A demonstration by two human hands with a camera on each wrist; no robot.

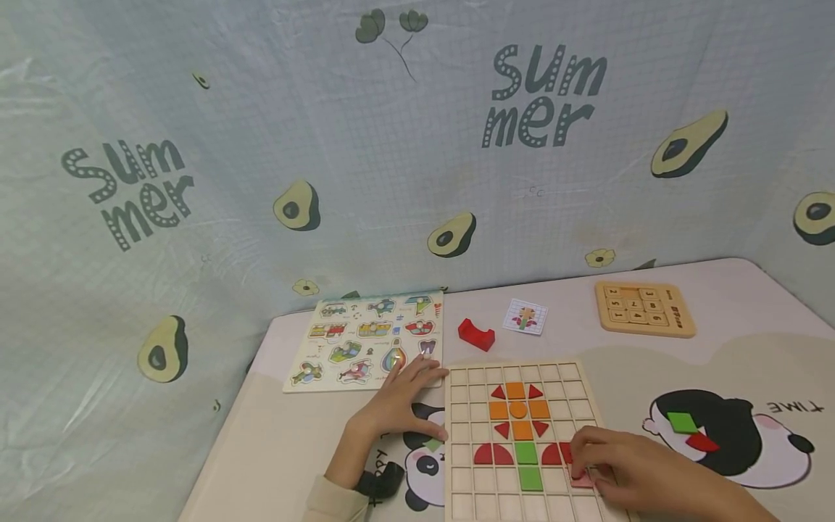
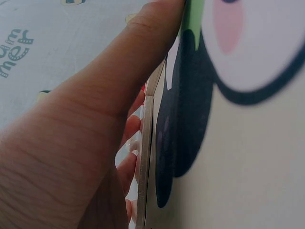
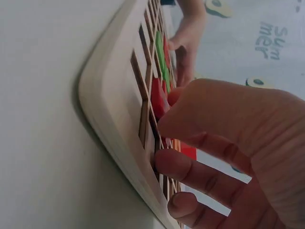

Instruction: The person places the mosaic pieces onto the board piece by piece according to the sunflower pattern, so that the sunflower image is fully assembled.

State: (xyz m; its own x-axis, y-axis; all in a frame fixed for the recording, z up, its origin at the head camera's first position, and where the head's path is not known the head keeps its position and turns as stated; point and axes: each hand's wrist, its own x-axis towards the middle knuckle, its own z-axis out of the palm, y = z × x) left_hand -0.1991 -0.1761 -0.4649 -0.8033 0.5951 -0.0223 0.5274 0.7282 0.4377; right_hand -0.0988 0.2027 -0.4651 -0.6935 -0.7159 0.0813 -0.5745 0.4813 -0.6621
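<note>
A wooden grid board point(image 1: 470, 478) lies on the table, with orange, green and red pieces set in its squares as a flower-like pattern. My left hand point(image 1: 398, 402) rests along the board's left edge, fingers spread, thumb against the side. Over the lower right squares, my right hand point(image 1: 626, 464) pinches a red piece point(image 3: 158, 98) between thumb and forefinger, tilted against the grid. Its exact shape is partly hidden by the fingers. Green squares point(image 1: 525, 453) form the stem, and red quarter-round pieces point(image 1: 492, 454) sit to either side.
Behind the board lie a pattern card point(image 1: 525, 317) and a red notched block point(image 1: 476, 335). A picture puzzle point(image 1: 365, 341) stands back left, a wooden number puzzle point(image 1: 644, 309) back right. Loose green point(image 1: 682, 423) and red pieces point(image 1: 703, 441) lie on the right of the printed cloth.
</note>
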